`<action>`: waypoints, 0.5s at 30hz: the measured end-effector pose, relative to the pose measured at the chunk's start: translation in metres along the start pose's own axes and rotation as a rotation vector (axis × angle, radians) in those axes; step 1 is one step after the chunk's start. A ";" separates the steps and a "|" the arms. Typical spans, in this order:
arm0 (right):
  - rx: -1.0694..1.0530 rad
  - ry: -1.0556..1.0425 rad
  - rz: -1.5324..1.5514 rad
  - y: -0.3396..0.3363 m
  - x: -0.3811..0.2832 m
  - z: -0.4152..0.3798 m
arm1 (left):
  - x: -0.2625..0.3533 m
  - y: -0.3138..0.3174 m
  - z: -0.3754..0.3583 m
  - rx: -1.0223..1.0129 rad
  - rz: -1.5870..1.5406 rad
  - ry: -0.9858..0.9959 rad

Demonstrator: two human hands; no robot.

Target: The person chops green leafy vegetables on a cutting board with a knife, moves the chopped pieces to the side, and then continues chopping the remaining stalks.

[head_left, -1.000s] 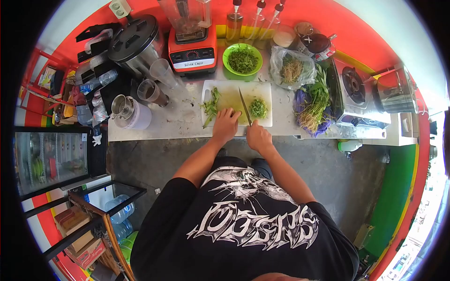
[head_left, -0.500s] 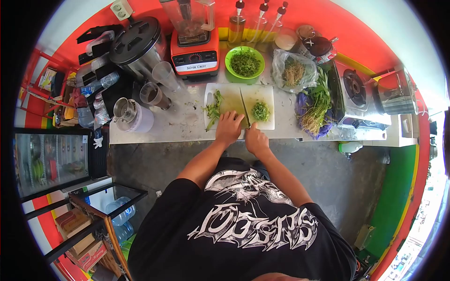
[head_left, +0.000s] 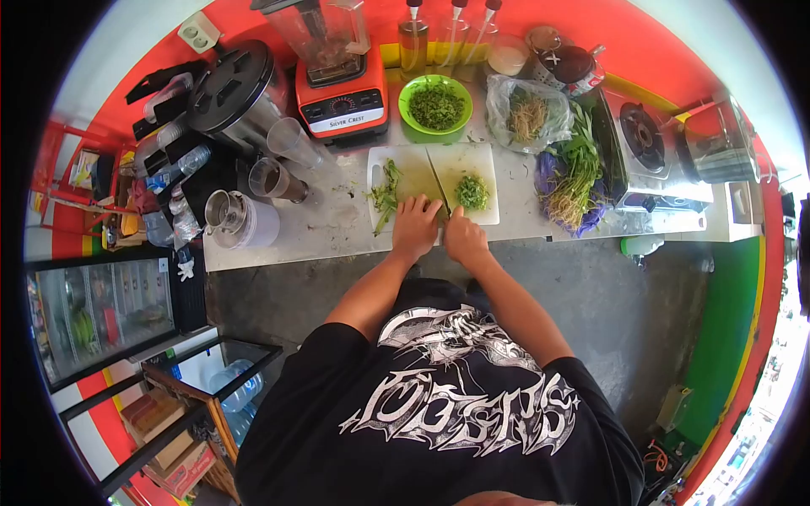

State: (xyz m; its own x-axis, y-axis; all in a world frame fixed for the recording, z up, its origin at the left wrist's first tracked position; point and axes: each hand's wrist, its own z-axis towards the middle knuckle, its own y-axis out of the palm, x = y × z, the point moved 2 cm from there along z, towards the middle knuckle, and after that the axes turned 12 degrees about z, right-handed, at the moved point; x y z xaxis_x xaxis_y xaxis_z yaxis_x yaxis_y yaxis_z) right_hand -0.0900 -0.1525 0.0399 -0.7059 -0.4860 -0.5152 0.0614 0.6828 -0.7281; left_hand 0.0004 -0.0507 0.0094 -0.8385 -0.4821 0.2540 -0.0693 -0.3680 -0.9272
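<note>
On the white cutting board [head_left: 483, 155], my right hand [head_left: 465, 234] grips a knife [head_left: 437, 179] by its handle, and the blade points away from me. Just left of the blade, my left hand [head_left: 416, 226] rests with bent fingers pressed down on the board. Whatever lies under those fingers is hidden. Loose green stems and leaves [head_left: 386, 196] lie along the board's left side. A small heap of chopped greens [head_left: 472, 193] sits right of the knife. Behind the board stands a lime-green bowl [head_left: 435, 132] filled with chopped greens.
A red blender [head_left: 344, 103], steel container [head_left: 232, 88] and plastic cups [head_left: 291, 142] stand left. At right are a plastic bag with roots [head_left: 529, 118], a bunch of rooted greens [head_left: 575, 181] and a gas stove [head_left: 645, 148]. Pump bottles [head_left: 453, 42] line the wall.
The whole view has shifted and tilted slightly. Both hands stay at the knife in nearly the same place on the board, and the blade's angle differs a little.
</note>
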 end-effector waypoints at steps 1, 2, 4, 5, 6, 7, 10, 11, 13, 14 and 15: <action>0.019 -0.046 -0.012 -0.002 -0.001 0.004 | 0.000 0.001 -0.001 0.002 0.015 -0.006; 0.028 -0.044 -0.006 -0.002 -0.001 0.004 | 0.000 0.001 0.000 0.008 0.030 -0.010; 0.025 -0.050 -0.023 -0.004 0.000 0.000 | -0.001 0.003 0.000 0.012 0.044 0.000; 0.032 -0.049 -0.028 -0.002 0.001 -0.006 | -0.001 0.006 0.000 0.010 0.057 -0.009; 0.014 -0.019 -0.021 0.002 0.001 -0.015 | -0.001 0.006 0.001 0.016 0.052 -0.010; -0.008 0.010 -0.014 0.005 0.000 -0.019 | -0.002 0.006 0.001 0.016 0.053 -0.011; -0.019 0.000 -0.008 0.007 0.001 -0.007 | -0.001 0.004 0.001 0.013 0.053 -0.018; -0.001 -0.027 -0.015 0.008 0.002 -0.001 | 0.000 0.003 0.000 0.007 0.052 -0.015; -0.011 -0.044 -0.016 0.003 0.002 0.009 | 0.000 0.004 0.000 0.013 0.048 -0.016; -0.021 -0.062 -0.017 0.002 0.001 0.010 | 0.000 0.004 0.000 0.021 0.045 -0.017; -0.022 -0.060 -0.013 0.002 -0.002 0.006 | 0.000 0.003 0.000 0.018 0.046 -0.015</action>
State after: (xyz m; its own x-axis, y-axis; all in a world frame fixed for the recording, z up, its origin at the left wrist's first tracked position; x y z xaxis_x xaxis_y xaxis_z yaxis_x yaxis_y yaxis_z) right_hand -0.0844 -0.1539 0.0370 -0.6626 -0.5268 -0.5324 0.0360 0.6876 -0.7252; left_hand 0.0002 -0.0516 0.0067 -0.8324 -0.5107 0.2152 -0.0209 -0.3591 -0.9331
